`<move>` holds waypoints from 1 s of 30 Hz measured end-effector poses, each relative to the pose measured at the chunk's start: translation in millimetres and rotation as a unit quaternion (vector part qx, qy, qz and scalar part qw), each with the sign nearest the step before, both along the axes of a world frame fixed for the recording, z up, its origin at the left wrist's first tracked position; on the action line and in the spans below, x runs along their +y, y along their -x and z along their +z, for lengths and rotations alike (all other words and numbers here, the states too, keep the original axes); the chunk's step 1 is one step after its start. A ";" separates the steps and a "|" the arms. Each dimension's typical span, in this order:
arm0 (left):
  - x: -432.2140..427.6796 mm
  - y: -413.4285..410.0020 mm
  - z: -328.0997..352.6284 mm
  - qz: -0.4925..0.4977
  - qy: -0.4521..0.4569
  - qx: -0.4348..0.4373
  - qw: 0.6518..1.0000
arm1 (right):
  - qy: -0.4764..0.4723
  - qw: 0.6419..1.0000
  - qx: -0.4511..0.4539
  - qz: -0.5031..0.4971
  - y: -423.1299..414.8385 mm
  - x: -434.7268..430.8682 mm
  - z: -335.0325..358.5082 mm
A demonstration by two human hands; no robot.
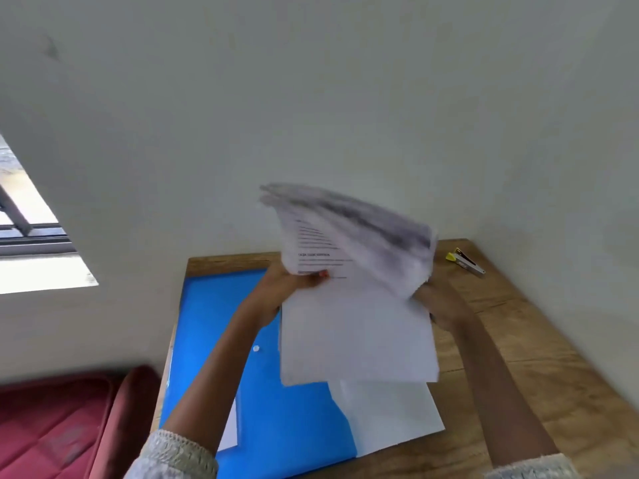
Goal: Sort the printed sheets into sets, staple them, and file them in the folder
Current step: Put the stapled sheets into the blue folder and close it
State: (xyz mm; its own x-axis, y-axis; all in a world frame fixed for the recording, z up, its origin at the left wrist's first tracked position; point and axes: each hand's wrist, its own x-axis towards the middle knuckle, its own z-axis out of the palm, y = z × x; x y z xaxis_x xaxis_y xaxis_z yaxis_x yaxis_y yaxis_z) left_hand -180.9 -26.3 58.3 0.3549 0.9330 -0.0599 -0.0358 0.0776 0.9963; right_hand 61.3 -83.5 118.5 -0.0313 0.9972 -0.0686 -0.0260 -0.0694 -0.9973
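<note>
Above blue plastic folder (214, 340) on wooden tabletop (518, 357): L hand (294, 283) pinches stack of white printed sheets (356, 323), raised, blurred; R hand (439, 305) at its far edge, grip hidden, can't tell. Rec: fan slowly, check headings, keep sets sep

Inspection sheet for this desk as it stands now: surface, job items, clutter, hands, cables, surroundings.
Surface: wooden table, pushed against a pale wall.
Job's things: stack of printed sheets held up above the table, its top pages fanned and blurred; blue folder flat on the table; loose white sheet lying partly on the folder; stapler at the far right corner, untouched.
Clutter: nothing seen.
Grippers: left hand grips the stack's left edge, thumb on the page; right hand is at the stack's right edge, fingers hidden behind the paper.
Cables: nothing seen.
Surroundings: window on the left; red cushion beside the table.
</note>
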 end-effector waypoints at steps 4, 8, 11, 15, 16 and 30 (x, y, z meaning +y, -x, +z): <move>-5.7 -10.1 -26.3 -0.063 0.037 0.151 0.986 | 0.159 0.986 0.001 -0.046 -39.7 -8.7 -65.7; -31.0 -11.0 -73.5 -0.052 -0.135 0.286 0.947 | 0.228 0.971 0.035 -0.060 -76.9 -20.1 -102.0; -46.6 -3.2 -105.3 -0.141 -0.298 0.386 0.862 | 0.238 0.966 -0.002 -0.099 -95.1 -30.4 -112.1; -49.4 -1.8 -126.7 -0.141 -0.464 0.363 0.796 | 0.251 0.963 -0.026 -0.098 -101.6 -32.3 -119.6; -48.8 -2.8 -128.7 -0.119 -0.495 0.360 0.782 | 0.248 0.963 -0.032 -0.097 -101.4 -31.2 -121.0; -40.6 -19.5 -89.7 -0.023 -0.521 0.181 0.834 | 0.168 0.981 -0.059 -0.080 -81.3 -17.0 -117.0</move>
State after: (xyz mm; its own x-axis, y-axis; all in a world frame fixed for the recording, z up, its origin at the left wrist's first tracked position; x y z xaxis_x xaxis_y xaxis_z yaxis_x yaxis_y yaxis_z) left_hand -161.4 -66.9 -31.4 0.5253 0.5323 0.6639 0.2608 -0.8433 0.4699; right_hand 142.6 -100.6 1.5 0.1514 0.9092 -0.3879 0.0507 -0.3991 -0.9155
